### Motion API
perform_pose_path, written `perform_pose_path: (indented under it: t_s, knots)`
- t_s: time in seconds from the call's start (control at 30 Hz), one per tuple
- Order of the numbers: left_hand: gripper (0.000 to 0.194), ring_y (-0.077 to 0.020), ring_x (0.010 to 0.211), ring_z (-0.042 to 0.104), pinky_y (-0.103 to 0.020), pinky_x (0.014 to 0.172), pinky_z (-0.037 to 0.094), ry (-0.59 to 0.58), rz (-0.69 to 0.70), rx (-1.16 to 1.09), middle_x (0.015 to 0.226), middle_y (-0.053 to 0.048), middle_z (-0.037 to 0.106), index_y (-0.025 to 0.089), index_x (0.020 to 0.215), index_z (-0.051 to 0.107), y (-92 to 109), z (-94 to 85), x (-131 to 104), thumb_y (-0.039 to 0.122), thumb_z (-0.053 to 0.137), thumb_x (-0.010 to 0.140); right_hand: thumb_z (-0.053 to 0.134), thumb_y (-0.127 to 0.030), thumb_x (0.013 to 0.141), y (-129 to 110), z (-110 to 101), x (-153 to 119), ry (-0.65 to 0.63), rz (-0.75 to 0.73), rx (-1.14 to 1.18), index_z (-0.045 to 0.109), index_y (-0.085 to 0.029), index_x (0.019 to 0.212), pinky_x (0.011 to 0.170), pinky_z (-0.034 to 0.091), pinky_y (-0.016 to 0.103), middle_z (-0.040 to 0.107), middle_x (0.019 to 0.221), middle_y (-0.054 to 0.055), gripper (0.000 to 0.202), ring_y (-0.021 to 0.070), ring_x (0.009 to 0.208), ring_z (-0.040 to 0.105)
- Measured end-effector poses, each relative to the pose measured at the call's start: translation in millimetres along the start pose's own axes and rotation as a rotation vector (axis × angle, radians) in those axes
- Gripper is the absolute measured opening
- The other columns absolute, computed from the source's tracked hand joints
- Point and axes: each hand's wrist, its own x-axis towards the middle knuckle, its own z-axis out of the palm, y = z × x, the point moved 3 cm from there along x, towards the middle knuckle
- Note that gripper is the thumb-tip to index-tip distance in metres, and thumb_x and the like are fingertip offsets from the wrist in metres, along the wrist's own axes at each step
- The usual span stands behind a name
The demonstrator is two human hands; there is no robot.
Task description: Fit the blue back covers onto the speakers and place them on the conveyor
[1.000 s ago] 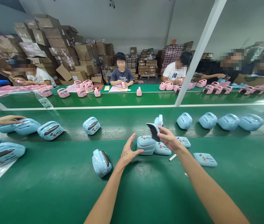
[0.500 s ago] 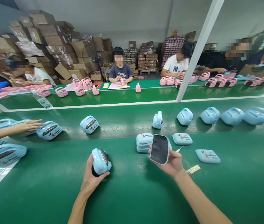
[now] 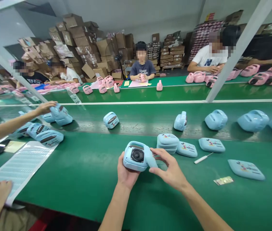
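My left hand (image 3: 128, 173) is closed around a light blue portable speaker (image 3: 132, 164), cradling it from below with its round black driver (image 3: 137, 155) facing up toward me. In my right hand (image 3: 171, 168) is a light blue speaker cover (image 3: 151, 158), pinched between thumb and fingers. The cover stands tilted at the speaker's right side; whether the two touch, I cannot tell. Just beyond my right hand sits a stack of printed blue covers (image 3: 167, 143), with another cover (image 3: 187, 149) beside it.
A white-handled screwdriver (image 3: 201, 159), a small yellowish packet (image 3: 223, 181) and more covers (image 3: 246, 169) lie to the right. Blue speakers (image 3: 111, 120) line the belt (image 3: 140, 125). At left, a co-worker's hand (image 3: 45, 107) grips a speaker near a printed sheet (image 3: 25, 166). People sit opposite.
My left hand has brought the speaker rightward and turned its driver side up. My right hand has turned the cover and moved it beside the speaker. The view has shifted left.
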Motion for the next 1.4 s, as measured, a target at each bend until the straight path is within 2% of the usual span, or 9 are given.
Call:
perform_pose_path:
  t_s: [0.13,0.27,0.4,0.57,0.73,0.9,1.1,1.3,1.4]
  knots:
    - [0.043,-0.0300,0.100,0.072,-0.045,0.095,0.055,0.033,-0.026,0.074,0.105,-0.008,0.078,0.018,0.118,0.070,-13.4,7.1,-7.3,0.049,0.064,0.088,0.082,-0.027,0.074,-8.9,9.7,-2.6,-0.009,-0.066,-0.268,0.066,-0.033,0.133,0.104,0.052,0.050,0.063,0.130,0.008,0.062,0.0306,0.118,0.063]
    - [0.055,-0.0296,0.105,0.070,-0.041,0.091,0.056,0.022,0.020,0.134,0.115,-0.007,0.076,0.022,0.136,0.059,-15.5,9.4,-11.2,0.042,0.069,0.086,0.081,-0.022,0.073,-6.4,11.4,-6.3,-0.039,-0.069,-0.344,0.066,-0.032,0.133,0.103,0.053,0.051,0.061,0.131,0.009,0.063,0.0310,0.119,0.062]
    - [0.072,-0.0339,0.116,0.066,-0.041,0.092,0.055,-0.040,0.041,0.202,0.129,-0.011,0.070,0.023,0.145,0.051,-12.6,10.0,-16.6,0.045,0.075,0.082,0.083,-0.025,0.073,-2.5,9.3,-8.6,-0.012,-0.081,-0.338,0.064,-0.034,0.135,0.103,0.053,0.052,0.061,0.132,0.009,0.065,0.0315,0.119,0.062]
    - [0.087,-0.0357,0.122,0.062,-0.042,0.098,0.052,-0.150,0.042,0.312,0.139,-0.011,0.065,0.029,0.150,0.046,-12.4,7.5,-22.6,0.035,0.085,0.072,0.089,-0.036,0.070,-0.4,5.6,-11.0,0.033,-0.131,-0.335,0.064,-0.036,0.135,0.101,0.054,0.052,0.062,0.128,0.009,0.070,0.0320,0.115,0.063]
    - [0.066,-0.0365,0.123,0.062,-0.052,0.104,0.049,-0.121,0.054,0.207,0.133,-0.010,0.068,0.027,0.141,0.055,-21.4,-0.7,-16.7,0.056,0.071,0.083,0.084,-0.038,0.076,-12.0,6.6,-18.7,0.006,-0.243,-0.345,0.051,-0.035,0.148,0.100,0.054,0.056,0.060,0.133,0.012,0.079,0.0354,0.120,0.058]
    - [0.074,-0.0447,0.137,0.049,-0.067,0.112,0.035,-0.315,-0.089,0.073,0.141,-0.014,0.063,0.022,0.130,0.065,-28.9,7.7,-18.9,0.078,0.050,0.083,0.078,-0.029,0.082,-21.9,3.2,-27.3,0.046,-0.263,-0.194,0.043,-0.032,0.148,0.107,0.051,0.052,0.061,0.138,0.011,0.075,0.0328,0.127,0.057]
    - [0.080,-0.0449,0.142,0.043,-0.072,0.112,0.029,-0.362,-0.102,0.080,0.148,-0.013,0.058,0.028,0.141,0.056,-27.4,12.9,-20.1,0.082,0.044,0.083,0.071,-0.023,0.086,-24.1,-4.3,-31.9,0.016,-0.294,-0.123,0.045,-0.029,0.147,0.111,0.049,0.051,0.060,0.139,0.012,0.066,0.0316,0.130,0.056]
    - [0.070,-0.0428,0.139,0.049,-0.070,0.112,0.032,-0.316,-0.154,0.086,0.137,-0.013,0.066,0.025,0.132,0.062,-30.0,5.1,-17.0,0.076,0.048,0.086,0.077,-0.031,0.084,-27.3,-4.7,-30.2,-0.082,-0.378,-0.325,0.048,-0.035,0.148,0.112,0.046,0.058,0.055,0.148,0.010,0.070,0.0360,0.138,0.051]
    - [0.075,-0.0443,0.139,0.048,-0.069,0.113,0.032,-0.325,-0.160,0.092,0.132,-0.015,0.069,0.023,0.129,0.064,-33.0,-0.8,-17.4,0.079,0.057,0.080,0.078,-0.034,0.085,-26.5,-2.3,-28.9,-0.118,-0.406,-0.374,0.045,-0.033,0.150,0.113,0.046,0.060,0.060,0.143,0.011,0.073,0.0364,0.139,0.051]
